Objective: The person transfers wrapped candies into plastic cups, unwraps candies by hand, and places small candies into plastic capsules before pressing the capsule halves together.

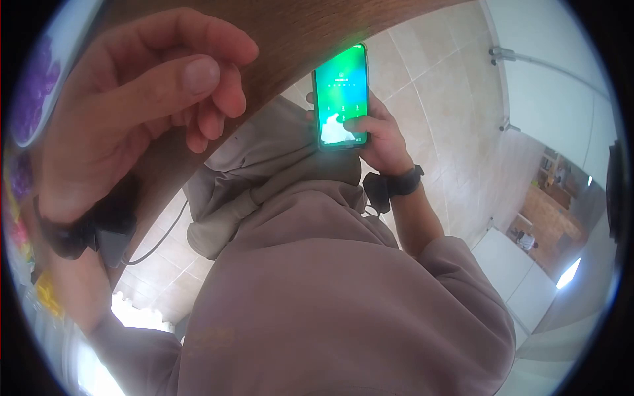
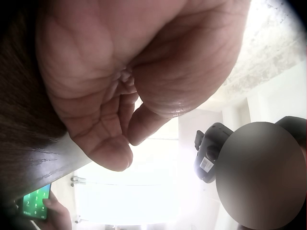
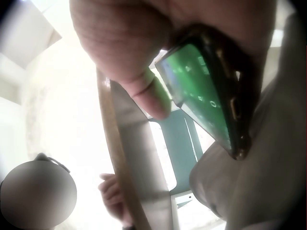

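My right hand (image 1: 385, 146) grips a smartphone (image 1: 341, 99) beyond the table edge, over my lap. Its lit screen is green and blue and carries a number keypad, with the thumb lying across the lower part. Seen from the right wrist, the phone (image 3: 196, 91) is tilted in a dark case, and the palm hides its upper end. Over the brown table my left hand (image 1: 142, 99) is raised, its fingers loosely bent and nothing between them. The left wrist view shows that hand's palm (image 2: 96, 62) close up, with the phone (image 2: 36, 203) small in the lower corner.
The wooden table (image 1: 284, 33) has a curved edge between my hands. A container with purple pieces (image 1: 36, 99) and some yellow pieces (image 1: 47, 294) lie at the far left. A cable (image 1: 162, 241) hangs near my left wrist. White cabinets (image 1: 555, 79) stand beyond the tiled floor (image 1: 429, 86).
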Demonstrator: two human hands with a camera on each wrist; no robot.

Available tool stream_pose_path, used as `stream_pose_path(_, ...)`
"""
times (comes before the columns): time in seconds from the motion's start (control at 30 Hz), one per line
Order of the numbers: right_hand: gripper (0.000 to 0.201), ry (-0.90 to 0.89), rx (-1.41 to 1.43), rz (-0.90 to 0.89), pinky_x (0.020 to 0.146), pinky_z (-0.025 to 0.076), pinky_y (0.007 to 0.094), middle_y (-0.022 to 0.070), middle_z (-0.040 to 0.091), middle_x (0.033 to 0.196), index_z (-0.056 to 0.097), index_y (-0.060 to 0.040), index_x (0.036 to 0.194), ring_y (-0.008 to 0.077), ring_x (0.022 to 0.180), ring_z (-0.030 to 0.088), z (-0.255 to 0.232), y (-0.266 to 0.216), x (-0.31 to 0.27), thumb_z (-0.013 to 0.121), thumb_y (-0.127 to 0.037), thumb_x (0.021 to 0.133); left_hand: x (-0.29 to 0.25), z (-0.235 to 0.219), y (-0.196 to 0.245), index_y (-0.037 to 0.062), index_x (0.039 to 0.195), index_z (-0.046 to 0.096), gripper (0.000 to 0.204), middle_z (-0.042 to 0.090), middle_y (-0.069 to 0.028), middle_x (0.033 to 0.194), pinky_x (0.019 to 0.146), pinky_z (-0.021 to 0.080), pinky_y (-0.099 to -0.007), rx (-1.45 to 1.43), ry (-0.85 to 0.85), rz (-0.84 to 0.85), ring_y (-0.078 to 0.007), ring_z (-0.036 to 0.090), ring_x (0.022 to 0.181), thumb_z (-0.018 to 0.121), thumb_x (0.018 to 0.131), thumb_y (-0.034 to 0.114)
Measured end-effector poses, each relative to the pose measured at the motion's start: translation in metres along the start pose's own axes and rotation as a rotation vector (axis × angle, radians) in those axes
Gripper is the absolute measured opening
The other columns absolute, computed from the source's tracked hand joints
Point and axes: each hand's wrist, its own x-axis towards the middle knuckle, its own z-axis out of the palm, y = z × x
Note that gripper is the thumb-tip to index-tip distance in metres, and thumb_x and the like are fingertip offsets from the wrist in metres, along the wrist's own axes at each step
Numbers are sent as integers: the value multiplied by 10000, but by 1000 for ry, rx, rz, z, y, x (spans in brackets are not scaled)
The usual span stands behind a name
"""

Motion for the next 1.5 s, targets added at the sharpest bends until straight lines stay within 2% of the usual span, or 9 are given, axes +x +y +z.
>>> stream_pose_path(0.03,701,2,1,1,1042,538,470,245,594,1379,352,11,1533,378,1255,626,3,2,1,541,39,858,-1,-3,-2,11,1192,629,311,660,-38,858,609,499,-202,-6,-6,1,-66,616,697,650,1003,257)
stream_pose_path(0.1,831,2,-48,-6,1039,539,497,275,544,1427,337,11,1540,427,1285,592,7,0,1,530,62,734,-2,-4,-2,12,1194,628,312,659,-38,858,609,498,-201,-1,-1,2,-65,616,697,650,1003,257)
stream_pose_path(0.23,862,-15,-53,3,1047,537,508,266,543,1429,341,10,1533,433,1289,590,3,2,0,530,98,696,-1,-3,-1,11,1201,625,313,659,-37,864,611,498,-197,-4,-5,3,-64,618,703,647,1006,254)
stream_pose_path(0.7,628,67,-107,7,1037,551,485,249,617,1345,402,40,1490,404,1211,652,-1,7,4,590,1,892,-1,-4,-2,9,1204,626,316,659,-35,871,611,498,-197,5,-3,9,-64,620,710,646,1007,256)
stream_pose_path(1.0,544,142,-110,25,925,606,449,150,701,1106,518,32,1329,317,1004,735,0,3,4,734,-13,831,0,-3,-4,7,1203,625,314,658,-36,865,606,500,-197,-4,3,8,-65,619,704,642,1009,253)
stream_pose_path(1.2,560,111,-268,-68,904,621,450,133,698,1088,499,16,1354,304,975,735,2,3,4,721,-9,840,1,-4,-4,7,1210,622,308,658,-37,866,604,499,-197,-10,-6,3,-65,620,704,635,1014,245)
stream_pose_path(1.3,528,128,-105,-6,927,613,454,134,693,1111,513,10,1348,283,942,728,1,1,6,695,-1,852,1,-6,-5,8,1211,620,300,656,-37,866,603,498,-198,-9,-7,7,-65,620,706,627,1020,239)
stream_pose_path(1.43,492,215,-210,-30,920,615,451,136,686,1130,529,11,1339,255,922,719,2,3,6,671,-4,868,0,-6,-4,15,1213,617,289,652,-36,865,601,497,-203,-12,-9,10,-66,620,708,622,1029,238)
stream_pose_path(1.5,528,167,93,16,846,600,332,102,711,1114,538,3,1364,189,969,714,3,-3,5,710,9,865,1,-6,-4,18,1214,617,287,651,-35,865,601,496,-204,-15,-12,11,-66,620,708,623,1029,237)
